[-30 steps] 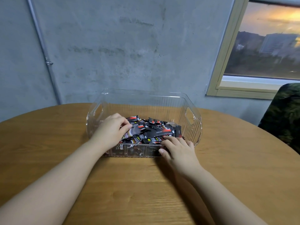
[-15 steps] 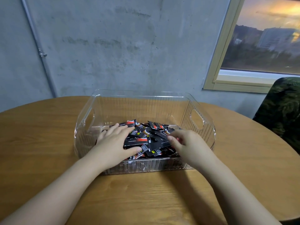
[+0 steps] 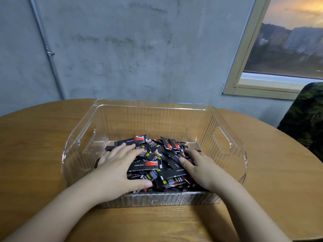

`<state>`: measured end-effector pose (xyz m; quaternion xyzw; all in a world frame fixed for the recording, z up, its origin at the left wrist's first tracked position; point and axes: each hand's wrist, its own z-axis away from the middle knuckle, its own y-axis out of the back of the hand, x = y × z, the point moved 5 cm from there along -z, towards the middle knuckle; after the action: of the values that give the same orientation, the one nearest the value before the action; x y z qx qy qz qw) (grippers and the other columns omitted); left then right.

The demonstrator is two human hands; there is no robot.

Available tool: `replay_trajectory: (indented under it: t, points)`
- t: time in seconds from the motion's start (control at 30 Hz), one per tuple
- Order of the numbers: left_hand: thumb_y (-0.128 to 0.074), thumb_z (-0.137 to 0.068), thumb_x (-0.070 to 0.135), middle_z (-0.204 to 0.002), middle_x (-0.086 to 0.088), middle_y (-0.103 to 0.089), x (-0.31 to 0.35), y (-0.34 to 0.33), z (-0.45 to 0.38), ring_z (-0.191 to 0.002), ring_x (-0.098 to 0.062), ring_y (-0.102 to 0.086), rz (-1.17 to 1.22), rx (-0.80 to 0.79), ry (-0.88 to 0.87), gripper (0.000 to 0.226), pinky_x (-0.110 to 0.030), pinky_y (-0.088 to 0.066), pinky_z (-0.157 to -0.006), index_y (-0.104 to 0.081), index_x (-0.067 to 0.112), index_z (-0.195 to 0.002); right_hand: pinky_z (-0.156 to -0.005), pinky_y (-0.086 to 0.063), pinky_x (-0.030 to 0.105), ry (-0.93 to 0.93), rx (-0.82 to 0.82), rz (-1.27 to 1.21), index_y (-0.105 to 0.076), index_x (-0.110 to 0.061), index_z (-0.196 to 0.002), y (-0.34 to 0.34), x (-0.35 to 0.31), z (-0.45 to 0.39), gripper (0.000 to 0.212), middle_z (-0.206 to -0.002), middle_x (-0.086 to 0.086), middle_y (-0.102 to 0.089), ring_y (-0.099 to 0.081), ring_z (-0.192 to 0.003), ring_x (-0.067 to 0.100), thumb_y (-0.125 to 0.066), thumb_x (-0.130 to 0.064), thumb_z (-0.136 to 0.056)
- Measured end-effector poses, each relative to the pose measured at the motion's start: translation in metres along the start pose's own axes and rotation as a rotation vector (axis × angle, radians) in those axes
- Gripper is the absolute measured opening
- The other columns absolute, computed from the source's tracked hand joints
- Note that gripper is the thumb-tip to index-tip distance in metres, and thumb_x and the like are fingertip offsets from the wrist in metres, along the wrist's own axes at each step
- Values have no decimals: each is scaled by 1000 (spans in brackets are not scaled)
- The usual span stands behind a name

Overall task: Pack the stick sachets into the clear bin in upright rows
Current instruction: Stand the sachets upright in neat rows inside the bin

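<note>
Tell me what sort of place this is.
Probably a plain room in a home or small office, not a factory: a round wooden table, a bare concrete wall, and a window facing buildings.

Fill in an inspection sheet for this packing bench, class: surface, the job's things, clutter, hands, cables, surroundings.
Surface: round wooden table, bare around the bin.
Job's things: clear bin holds stick sachets in a loose flat heap, not upright rows.
Clutter: nothing seen.
Hands: left hand and right hand lie on the heap, fingers spread, no grip.
Cables: nothing seen; a wall pipe.
Surroundings: concrete wall, window, patterned chair.
</note>
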<state>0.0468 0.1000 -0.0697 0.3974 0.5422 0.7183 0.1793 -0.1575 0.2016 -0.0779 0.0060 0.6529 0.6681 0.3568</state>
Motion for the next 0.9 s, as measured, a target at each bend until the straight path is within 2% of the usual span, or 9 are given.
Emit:
replay_trajectory:
  t: [0.1, 0.17, 0.23, 0.3, 0.4, 0.5, 0.63, 0.77, 0.9]
  points:
    - [0, -37, 103, -156, 24, 6, 8, 1, -6, -134, 9, 16, 32, 36, -66, 122, -33, 6, -116, -8, 49, -146, -106, -33, 33, -18, 32, -89, -31, -23, -145, 3, -2, 5, 53, -142, 5, -43, -40, -131, 22, -33, -49, -98]
    - [5, -50, 97, -157, 23, 4, 22, 2, -15, -136, 9, 15, 30, 65, -132, 109, -29, 6, -115, -9, 48, -147, -96, -40, 30, -4, 83, -183, -39, -20, -138, 7, -8, 5, 43, -126, 3, -55, -52, -115, 20, -34, -40, -101]
    - [-5, -69, 86, -157, 21, 2, 43, 3, -26, -141, 5, 12, 26, 50, -190, 89, -27, 6, -116, -11, 44, -148, -90, -40, 27, 45, 112, -268, -44, -22, -134, 10, -17, 4, 34, -120, -3, -59, -55, -110, 15, -35, -31, -102]
    - [-26, -85, 71, -158, 20, 3, 64, 1, -39, -143, 2, 12, -10, 22, -245, 74, -31, 6, -119, -11, 38, -150, -98, -37, 24, 98, 94, -347, -43, -24, -137, 7, -23, 0, 36, -129, -5, -55, -51, -120, 11, -37, -24, -102]
    - [-41, -90, 62, -160, 15, 7, 76, -14, -59, -144, -1, 13, -129, -58, -270, 81, -38, 7, -119, -1, 29, -153, -105, -41, 31, 83, 100, -535, -48, -21, -133, 7, -21, -3, 37, -123, -5, -61, -56, -117, 8, -37, -10, -100]
    - [-38, -90, 65, -161, 10, -2, 68, -32, -66, -146, -6, 13, -235, -199, -220, 82, -47, 10, -118, 6, 33, -152, -92, -46, 25, -21, 240, -627, -49, -19, -126, 16, -8, -1, 39, -111, -8, -64, -60, -104, 7, -32, 0, -97]
    - [-31, -93, 63, -152, 8, -27, 62, -30, -62, -147, -13, 6, -305, -217, -221, 55, -56, 5, -116, -17, 52, -145, -88, -36, 19, -81, 260, -568, -48, -23, -123, 16, -2, -1, 33, -107, -12, -55, -51, -99, 4, -35, -6, -97]
    - [-32, -94, 60, -143, 9, -34, 50, -19, -63, -146, -13, 1, -327, -189, -178, 45, -56, -1, -116, -33, 48, -137, -106, -37, 31, -138, 177, -439, -40, -15, -137, 8, 1, -7, 42, -132, 3, -52, -48, -121, 18, -35, -8, -96]
    - [-36, -97, 48, -142, 4, -26, 44, -4, -62, -139, -17, -16, -407, -40, -161, 35, -48, -10, -116, -48, 38, -127, -98, -36, 27, -166, 100, -344, -36, -13, -139, 4, 2, -7, 44, -135, 9, -49, -47, -122, 23, -32, -9, -95]
